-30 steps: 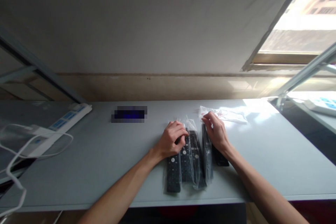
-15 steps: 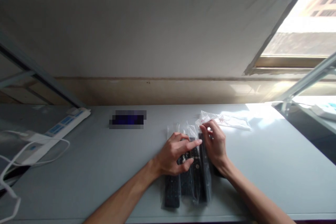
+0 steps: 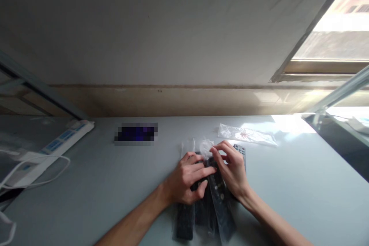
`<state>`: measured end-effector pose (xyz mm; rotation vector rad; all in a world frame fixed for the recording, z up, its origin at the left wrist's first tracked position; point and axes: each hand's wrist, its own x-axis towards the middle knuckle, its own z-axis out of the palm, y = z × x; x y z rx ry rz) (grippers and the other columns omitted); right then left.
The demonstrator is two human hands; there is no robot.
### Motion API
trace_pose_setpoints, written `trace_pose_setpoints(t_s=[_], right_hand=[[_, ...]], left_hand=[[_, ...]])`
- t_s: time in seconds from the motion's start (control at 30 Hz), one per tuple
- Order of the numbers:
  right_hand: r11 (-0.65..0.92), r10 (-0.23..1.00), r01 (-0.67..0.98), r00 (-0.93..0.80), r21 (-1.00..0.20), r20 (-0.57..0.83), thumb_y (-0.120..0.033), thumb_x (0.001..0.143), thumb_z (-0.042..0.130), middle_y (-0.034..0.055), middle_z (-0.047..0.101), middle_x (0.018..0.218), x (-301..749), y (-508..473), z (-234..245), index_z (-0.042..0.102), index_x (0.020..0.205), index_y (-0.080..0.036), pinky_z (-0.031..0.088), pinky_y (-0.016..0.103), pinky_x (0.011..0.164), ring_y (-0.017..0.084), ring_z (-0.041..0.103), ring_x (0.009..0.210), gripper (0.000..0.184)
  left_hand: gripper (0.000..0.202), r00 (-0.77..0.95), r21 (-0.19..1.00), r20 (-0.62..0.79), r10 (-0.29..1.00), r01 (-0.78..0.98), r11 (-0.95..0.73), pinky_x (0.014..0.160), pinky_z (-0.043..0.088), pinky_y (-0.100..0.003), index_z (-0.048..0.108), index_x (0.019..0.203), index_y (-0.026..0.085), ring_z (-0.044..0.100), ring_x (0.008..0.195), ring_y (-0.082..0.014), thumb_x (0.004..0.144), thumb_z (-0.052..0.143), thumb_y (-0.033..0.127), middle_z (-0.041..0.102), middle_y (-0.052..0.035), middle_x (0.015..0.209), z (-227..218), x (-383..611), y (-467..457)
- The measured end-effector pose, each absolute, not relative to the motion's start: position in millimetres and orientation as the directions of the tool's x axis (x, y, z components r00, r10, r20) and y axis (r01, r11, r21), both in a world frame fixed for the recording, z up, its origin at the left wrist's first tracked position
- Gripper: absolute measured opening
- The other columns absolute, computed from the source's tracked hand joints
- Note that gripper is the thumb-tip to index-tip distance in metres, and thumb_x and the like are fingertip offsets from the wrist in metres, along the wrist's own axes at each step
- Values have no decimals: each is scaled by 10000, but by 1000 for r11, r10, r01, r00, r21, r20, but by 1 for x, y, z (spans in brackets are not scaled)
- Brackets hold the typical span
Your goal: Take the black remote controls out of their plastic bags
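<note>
Several dark remote controls in clear plastic sleeves lie side by side near the table's front edge. The leftmost remote (image 3: 185, 221) and a middle remote (image 3: 201, 211) point away from me, partly covered by my left hand (image 3: 191, 180). That hand lies across them, thumb and fingers apart, its index fingertip at the rightmost sleeved remote (image 3: 223, 209). This remote slants, its top end leaning left. My right hand (image 3: 232, 167) pinches the crumpled plastic sleeve end (image 3: 205, 148) at the top. A lighter grey remote (image 3: 240, 149) shows partly behind my right hand.
An empty-looking clear plastic bag (image 3: 248, 134) lies further back on the grey table (image 3: 138, 177). A pixelated dark object (image 3: 137, 133) is at the back left. A white power strip (image 3: 57, 150) with white cables (image 3: 67, 165) runs along the left side.
The rightmost sleeved remote has turned from nearly straight to slanting left at its top. My right hand has moved slightly down and left, and the grey remote's buttons now show.
</note>
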<state>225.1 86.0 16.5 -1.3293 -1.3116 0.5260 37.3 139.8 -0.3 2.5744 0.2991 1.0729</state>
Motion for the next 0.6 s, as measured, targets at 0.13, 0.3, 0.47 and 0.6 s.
trace_pose_setpoints(t_s=[0.13,0.3,0.47,0.6], right_hand=[[280,887,353,261,-893,382,-369,1088,564,75,664,1051,225,80,19,717,1068,-271,631,262,651,190,678,923,183],[279,925,353,151,-893,349,-361,1075,583,97,655,1217,228,77,17,582,1374,-286,631,366,883,220,685,1094,308],[111,987,226,-140,-968,81,-408,1025,669,27,726,1024,234,76,25,458,1495,-288,573,310,694,167,656,776,529],[50,995,6,-91,-999,49,-419,958,761,17,739,1021,236,78,29,480,1469,-291,551,261,619,141,662,721,598]], left_hand=[[408,560,384,737,378,114,-916,912,533,-404,693,1284,231,731,1005,-243,929,527,120,799,-60,976,1,35,144],[357,390,508,712,584,289,-811,905,574,-392,728,1277,240,727,951,-224,1014,487,234,798,-56,1118,-3,20,161],[383,218,655,650,728,326,-682,958,610,-382,736,1315,238,749,1062,-242,1059,497,391,779,-64,1221,-12,14,170],[446,174,697,656,734,232,-678,955,613,-398,648,1415,241,731,1127,-254,1049,545,476,725,-106,1345,-15,24,169]])
